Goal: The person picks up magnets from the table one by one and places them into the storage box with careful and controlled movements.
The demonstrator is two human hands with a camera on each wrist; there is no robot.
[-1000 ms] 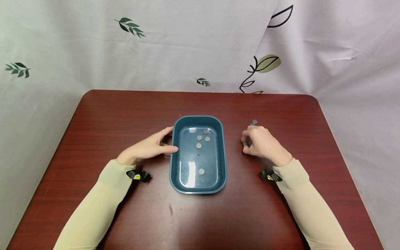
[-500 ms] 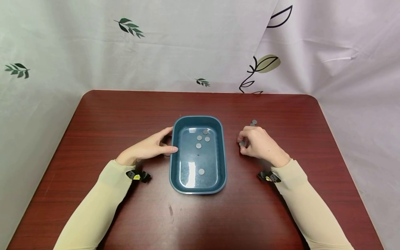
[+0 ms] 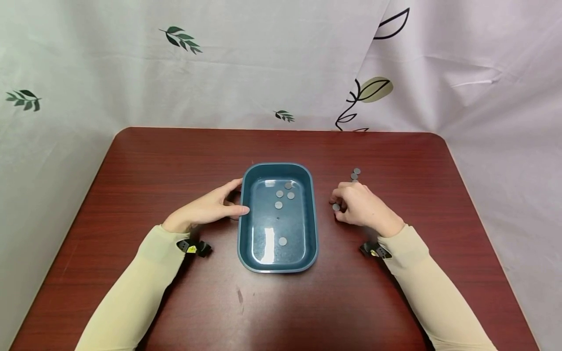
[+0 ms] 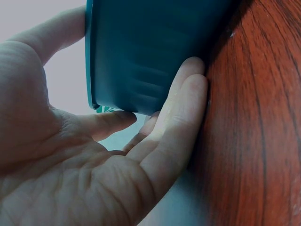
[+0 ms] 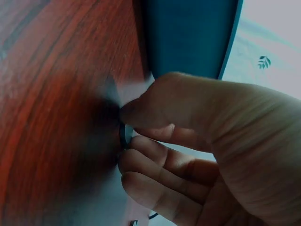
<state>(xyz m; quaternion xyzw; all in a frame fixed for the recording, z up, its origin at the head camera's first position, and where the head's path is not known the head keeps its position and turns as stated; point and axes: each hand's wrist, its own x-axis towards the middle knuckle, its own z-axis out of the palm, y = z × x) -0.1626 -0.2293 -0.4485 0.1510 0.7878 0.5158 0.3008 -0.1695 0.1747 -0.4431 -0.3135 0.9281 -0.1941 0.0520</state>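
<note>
In the head view, my left hand [image 3: 210,203] holds the near-left wall of a blue rectangular plastic tub [image 3: 240,243], thumb over the rim. Its fingers lie against the outside wall, low by the table, as the left wrist view shows. Several grey round coins [image 3: 278,205] lie flat inside the tub. Right of it, my right hand [image 3: 362,204] pinches another coin [image 3: 336,207] between thumb and fingers, close over the table. In the right wrist view that coin [image 5: 125,135] stands nearly edge-on. Beyond the knuckles lie more coins [image 3: 353,176], one partly hidden by the hand.
The dark red wooden table [image 3: 184,161] has rounded far corners. A white curtain [image 3: 237,68] printed with leaves hangs behind it and along both sides. Each wrist wears a small black camera [image 3: 203,248] on a strap.
My right hand has shifted slightly left and toward me with the coin, uncovering more of the coins behind it. The left hand and the tub stay where they were.
</note>
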